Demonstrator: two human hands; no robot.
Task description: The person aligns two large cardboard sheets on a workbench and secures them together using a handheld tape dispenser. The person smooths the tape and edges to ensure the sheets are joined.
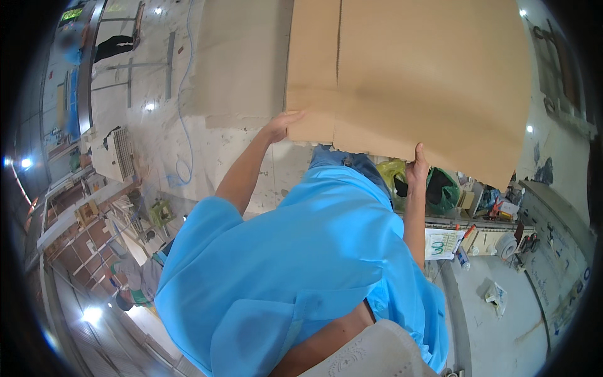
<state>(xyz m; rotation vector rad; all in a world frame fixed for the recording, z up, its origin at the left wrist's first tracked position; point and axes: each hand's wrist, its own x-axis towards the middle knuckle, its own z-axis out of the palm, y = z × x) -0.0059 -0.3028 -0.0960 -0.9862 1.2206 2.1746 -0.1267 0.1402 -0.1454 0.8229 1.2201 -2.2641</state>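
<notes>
A large brown cardboard sheet (427, 81) spans the upper right of the head view, with a dark slit running down from its top edge. My left hand (282, 125) grips its near left corner, the fingers mostly hidden by the board. On the near edge further right, my right hand (417, 168) holds the sheet with the thumb on top and the fingers beneath, out of sight. Below the sheet's near edge show a yellow-green plastic bag (392, 176) and a green plastic bag (442, 191).
A blue hose (182, 119) snakes over the pale floor at left, near a flat grey-brown sheet (239, 63). On the right, a workbench (502, 301) carries a roll of tape (505, 245), papers and tools. Another person (135, 283) is at lower left.
</notes>
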